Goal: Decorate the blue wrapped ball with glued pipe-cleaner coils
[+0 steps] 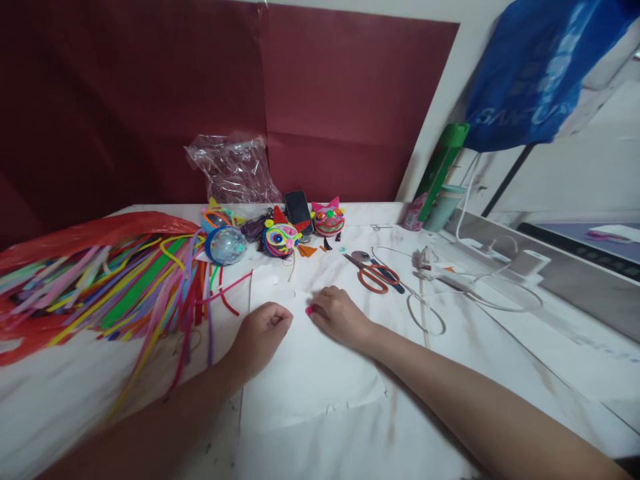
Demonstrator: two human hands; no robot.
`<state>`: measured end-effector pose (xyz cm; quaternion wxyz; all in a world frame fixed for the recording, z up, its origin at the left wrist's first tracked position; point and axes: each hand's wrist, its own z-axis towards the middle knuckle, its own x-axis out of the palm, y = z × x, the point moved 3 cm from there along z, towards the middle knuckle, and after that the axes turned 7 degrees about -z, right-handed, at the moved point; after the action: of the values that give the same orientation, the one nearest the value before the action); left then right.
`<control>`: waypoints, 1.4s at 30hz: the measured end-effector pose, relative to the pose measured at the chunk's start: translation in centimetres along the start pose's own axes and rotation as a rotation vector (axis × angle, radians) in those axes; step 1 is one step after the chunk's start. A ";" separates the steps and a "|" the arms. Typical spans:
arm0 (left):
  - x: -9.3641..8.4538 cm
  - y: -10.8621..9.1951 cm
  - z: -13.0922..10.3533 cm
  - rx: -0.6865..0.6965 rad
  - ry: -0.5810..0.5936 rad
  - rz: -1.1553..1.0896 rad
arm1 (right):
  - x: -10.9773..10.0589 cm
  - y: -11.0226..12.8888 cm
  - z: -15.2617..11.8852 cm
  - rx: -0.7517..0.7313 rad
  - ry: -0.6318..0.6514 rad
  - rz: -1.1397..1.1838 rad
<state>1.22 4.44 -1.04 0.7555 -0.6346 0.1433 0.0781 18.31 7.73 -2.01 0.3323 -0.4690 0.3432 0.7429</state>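
Backdrop: dark red sheet [350,100] on the wall, behind a white marbled tabletop [480,380].
Pink piece: small pink piece [309,311] at the right fingertips, over the white paper [310,387]; its shape is too small to tell.
Right hand [343,319]: thumb and fingers appear pinched on that piece.
Left hand [263,337]: fingers curled, close by but apart from the right; cannot tell whether anything is inside.
Step in hand: judged to be close finger work on the small piece.
Next move: would call for a steady pinch and a light touch.
Beyond paper: decorated ball with red horns [280,240], pink-eared ball [329,220], phone [298,208] between and behind.
Right of paper: orange-handled scissors [379,280], blades apart.
Left of paper: loose coloured strips [135,287] on a red plastic bag [125,225].
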 end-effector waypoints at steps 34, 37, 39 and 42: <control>0.7 -0.1 0.1 -0.084 0.070 -0.016 | -7.7 -8.7 2.0 0.464 -0.136 0.035; 0.7 -0.2 0.0 -0.102 0.075 0.009 | -7.5 -12.7 1.5 0.588 -0.074 -0.112; 0.7 -0.3 0.0 -0.109 0.085 0.022 | -7.1 -14.4 0.7 0.625 -0.031 -0.191; 0.8 -0.3 -0.1 -0.109 0.100 0.036 | -7.1 -15.4 -0.8 0.626 0.024 -0.288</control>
<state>2.08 4.27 -0.99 0.7101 -0.6752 0.1880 0.0677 33.70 14.23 1.26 0.5577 -0.3964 0.4886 0.5413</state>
